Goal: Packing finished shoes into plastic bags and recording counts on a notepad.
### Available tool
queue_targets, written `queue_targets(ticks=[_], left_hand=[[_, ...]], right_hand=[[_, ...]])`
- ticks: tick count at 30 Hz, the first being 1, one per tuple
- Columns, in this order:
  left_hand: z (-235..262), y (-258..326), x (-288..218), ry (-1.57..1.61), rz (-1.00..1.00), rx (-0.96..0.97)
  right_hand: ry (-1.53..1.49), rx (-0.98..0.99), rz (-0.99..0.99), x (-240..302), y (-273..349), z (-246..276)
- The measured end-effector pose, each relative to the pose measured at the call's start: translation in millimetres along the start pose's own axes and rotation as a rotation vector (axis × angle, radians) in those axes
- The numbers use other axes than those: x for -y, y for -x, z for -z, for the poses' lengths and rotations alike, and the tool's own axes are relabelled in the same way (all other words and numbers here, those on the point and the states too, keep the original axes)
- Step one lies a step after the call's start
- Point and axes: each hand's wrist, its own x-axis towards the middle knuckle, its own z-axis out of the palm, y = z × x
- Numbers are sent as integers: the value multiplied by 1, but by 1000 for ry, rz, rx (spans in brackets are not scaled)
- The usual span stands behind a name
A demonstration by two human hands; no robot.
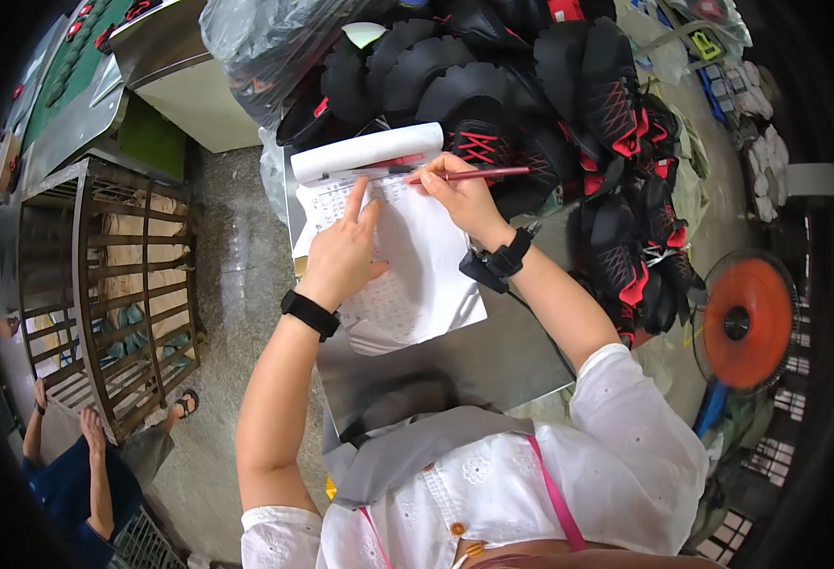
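Red and slim, the pen (478, 174) is pinched in the fingers of the right hand (462, 194), its tip on the upper part of a printed form (407, 266) whose top sheets are rolled back at the far edge of the steel worktop (493, 356). The left hand (343, 254) lies flat on the sheet, forefinger stretched along a line, other fingers loosely together. She seems mid-entry; continuing would need the paper kept pinned. Black-and-red shoe uppers (616, 123) crowd the worktop's far right. An orange fan (747, 321) stands right; a metal rack (113, 284) and a crouching person (75, 474) are left.
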Motion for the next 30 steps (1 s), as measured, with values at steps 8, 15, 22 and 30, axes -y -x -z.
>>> queue_targets(ticks=[8,15,22,30], left_hand=[[3,-2,-7,-5,14,6],[8,-7,-13,-149,-44,124],[2,-13,-12,-77,31,101],[7,-18,-13,-45,21,86]], right_hand=[[-5,42,-126,7,-8,12],[106,-1,-85,-2,1,11],[147,-1,4,-6,0,6],[82,-33,-15,-8,0,5]])
